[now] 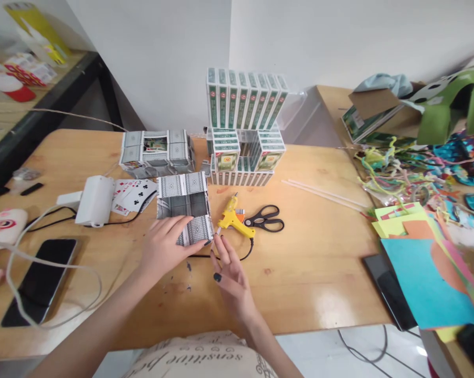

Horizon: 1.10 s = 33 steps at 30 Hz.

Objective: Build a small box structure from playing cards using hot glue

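My left hand (168, 242) is wrapped over the near side of an open-topped box made of playing cards (197, 231), with the thumb at its lower right corner. The card box has grey patterned backs outward and a hollow middle. My right hand (232, 275) is palm up beside that corner, its fingers stretched out and thumb apart. Whether its fingertips touch the box, I cannot tell. Just beyond them lies a yellow glue gun (232, 218), nozzle pointing away. Black-handled scissors (266, 219) lie to its right, partly behind the gun.
Behind stand a longer card structure (156, 149) and stacked boxed card decks (244, 100). Loose playing cards (134, 195), a white power block (96, 199) and a phone (40, 281) with a looping cable lie left. White sticks (323, 193) and colored paper (413, 278) are on the right.
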### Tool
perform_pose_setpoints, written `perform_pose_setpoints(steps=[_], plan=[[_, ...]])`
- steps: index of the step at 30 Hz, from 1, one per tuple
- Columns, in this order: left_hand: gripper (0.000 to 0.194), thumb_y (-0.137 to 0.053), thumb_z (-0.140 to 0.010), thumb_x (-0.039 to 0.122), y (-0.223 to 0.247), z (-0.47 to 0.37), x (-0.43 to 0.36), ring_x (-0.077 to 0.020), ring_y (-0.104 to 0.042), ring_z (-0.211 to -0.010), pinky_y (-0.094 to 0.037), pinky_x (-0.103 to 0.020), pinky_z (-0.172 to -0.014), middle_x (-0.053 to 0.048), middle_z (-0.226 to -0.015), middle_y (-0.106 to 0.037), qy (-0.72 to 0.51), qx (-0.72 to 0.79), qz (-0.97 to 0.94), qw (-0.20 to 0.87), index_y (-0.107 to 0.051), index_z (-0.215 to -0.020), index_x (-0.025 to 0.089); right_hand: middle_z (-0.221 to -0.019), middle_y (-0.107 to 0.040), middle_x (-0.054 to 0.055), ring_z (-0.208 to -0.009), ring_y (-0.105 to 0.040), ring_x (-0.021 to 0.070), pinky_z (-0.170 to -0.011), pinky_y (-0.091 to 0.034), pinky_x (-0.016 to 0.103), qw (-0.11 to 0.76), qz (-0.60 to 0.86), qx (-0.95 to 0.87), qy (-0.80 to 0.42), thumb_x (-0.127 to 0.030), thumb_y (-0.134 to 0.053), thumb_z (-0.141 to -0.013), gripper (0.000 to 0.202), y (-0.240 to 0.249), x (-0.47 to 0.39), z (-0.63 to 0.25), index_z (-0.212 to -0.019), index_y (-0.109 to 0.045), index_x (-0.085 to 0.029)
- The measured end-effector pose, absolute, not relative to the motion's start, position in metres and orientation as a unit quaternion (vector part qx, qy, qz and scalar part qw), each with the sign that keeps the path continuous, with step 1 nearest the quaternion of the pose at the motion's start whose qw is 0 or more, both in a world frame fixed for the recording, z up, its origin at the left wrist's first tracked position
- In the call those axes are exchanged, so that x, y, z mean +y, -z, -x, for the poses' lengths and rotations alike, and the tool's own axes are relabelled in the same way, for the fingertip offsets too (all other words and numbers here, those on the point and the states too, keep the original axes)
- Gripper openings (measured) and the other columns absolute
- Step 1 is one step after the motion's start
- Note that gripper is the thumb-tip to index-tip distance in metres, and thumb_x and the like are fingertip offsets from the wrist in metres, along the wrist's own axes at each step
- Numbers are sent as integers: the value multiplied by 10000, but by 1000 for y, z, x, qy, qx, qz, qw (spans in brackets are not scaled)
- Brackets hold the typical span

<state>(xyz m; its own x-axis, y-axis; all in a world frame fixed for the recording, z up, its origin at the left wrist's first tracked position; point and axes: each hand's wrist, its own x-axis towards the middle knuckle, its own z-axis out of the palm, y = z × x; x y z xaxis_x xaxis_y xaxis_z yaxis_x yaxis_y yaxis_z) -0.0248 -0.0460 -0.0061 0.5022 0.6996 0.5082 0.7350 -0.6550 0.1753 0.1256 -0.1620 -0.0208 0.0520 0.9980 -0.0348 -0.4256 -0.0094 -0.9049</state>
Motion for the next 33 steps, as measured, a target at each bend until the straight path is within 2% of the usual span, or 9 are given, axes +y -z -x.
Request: perform_pose_setpoints(steps=[4,10,16,20,23,26,28,31,33], plan=[[419,-672,-706,457,7,25,-46,-233,-654,-821,-483,-366,-746,-75,-925,-701,283,-410,867,28,-610,-1015,180,-1454,-365,111,-1344,-335,243,-1083,-307,509,601,425,-358,-574,-333,-495,-846,606,20,-159,-130,-1405,-289,-219],[429,-673,-705,464,5,25,-45,-237,-654,-818,-480,-368,-736,-78,-920,-701,281,-410,867,32,-614,-1012,169,-1462,-355,83,-1373,-275,219,-1142,-159,487,524,506,-501,-467,-136,-504,-806,683,16,-163,-133,-1425,-235,-239],[416,-659,-715,464,6,26,-45,-234,-652,-836,-483,-369,-761,-72,-944,-699,274,-418,866,19,-614,-1025,191,-1361,-494,114,-1281,-436,242,-1047,-358,503,562,443,-420,-559,-240,-487,-861,547,18,-150,-153,-1380,-317,-237],[407,-653,-719,470,5,25,-46,-234,-654,-826,-483,-368,-754,-74,-930,-701,274,-420,865,24,-618,-1013,191,-1311,-545,97,-1302,-408,215,-1100,-264,497,536,515,-469,-477,-178,-496,-843,604,14,-148,-149,-1402,-277,-247],[410,-653,-718,467,4,25,-45,-237,-654,-824,-483,-373,-744,-73,-927,-702,276,-422,863,24,-620,-1016,186,-1363,-492,91,-1336,-353,203,-1134,-191,477,522,536,-496,-442,-126,-487,-818,663,12,-152,-138,-1421,-235,-238],[413,-650,-722,469,5,25,-45,-239,-653,-827,-480,-376,-748,-72,-929,-702,276,-425,862,25,-617,-1022,187,-1472,-340,71,-1361,-302,196,-1122,-242,456,534,483,-456,-522,-145,-471,-828,653,13,-155,-133,-1421,-221,-257],[415,-650,-722,474,5,25,-45,-237,-652,-832,-479,-374,-752,-73,-933,-701,277,-424,862,26,-615,-1019,186,-1466,-352,70,-1360,-304,193,-1110,-267,457,546,466,-422,-554,-178,-469,-843,625,14,-155,-135,-1414,-228,-263],[421,-652,-718,482,5,25,-45,-235,-651,-837,-481,-368,-751,-75,-933,-700,278,-421,863,29,-612,-1013,184,-1423,-421,73,-1355,-316,180,-1123,-241,446,566,500,-404,-517,-195,-469,-848,604,17,-153,-137,-1405,-244,-254],[423,-651,-719,485,5,25,-45,-233,-651,-839,-481,-367,-757,-74,-933,-700,277,-421,863,32,-609,-1013,184,-1440,-394,71,-1356,-313,179,-1131,-227,432,555,508,-425,-503,-168,-471,-833,619,18,-152,-136,-1407,-252,-245]])
